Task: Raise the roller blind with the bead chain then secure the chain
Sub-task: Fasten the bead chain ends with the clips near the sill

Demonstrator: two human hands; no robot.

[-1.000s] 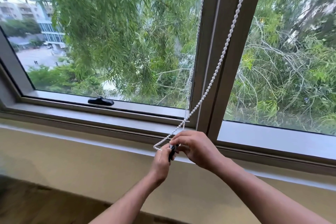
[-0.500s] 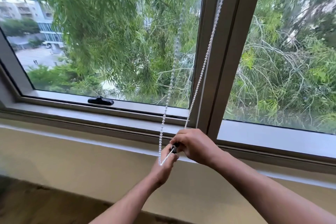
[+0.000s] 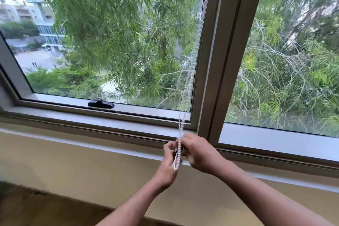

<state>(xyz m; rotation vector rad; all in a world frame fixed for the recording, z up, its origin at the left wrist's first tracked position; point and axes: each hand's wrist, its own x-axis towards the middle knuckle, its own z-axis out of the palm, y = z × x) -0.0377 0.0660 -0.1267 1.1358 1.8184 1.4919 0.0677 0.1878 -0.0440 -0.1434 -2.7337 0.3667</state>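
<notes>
A white bead chain (image 3: pixel 185 97) hangs down in front of the left window pane, blurred with motion, its two strands close together. Its bottom loop (image 3: pixel 177 158) lies between my two hands at the sill. My left hand (image 3: pixel 167 163) pinches the loop from below. My right hand (image 3: pixel 199 152) closes on the chain and a small dark clip (image 3: pixel 181 150) just above the loop. The roller blind itself is out of view above the frame.
A grey window frame with a vertical mullion (image 3: pixel 220 60) stands right behind the chain. A black window latch (image 3: pixel 100 104) sits on the lower frame to the left. A beige wall (image 3: pixel 73 167) runs below the sill (image 3: pixel 91 124). Trees and buildings lie outside.
The chain swung from slanting across the mullion to hanging nearly straight with both strands together. The loop moved from sticking out left of my hands to sitting between them.
</notes>
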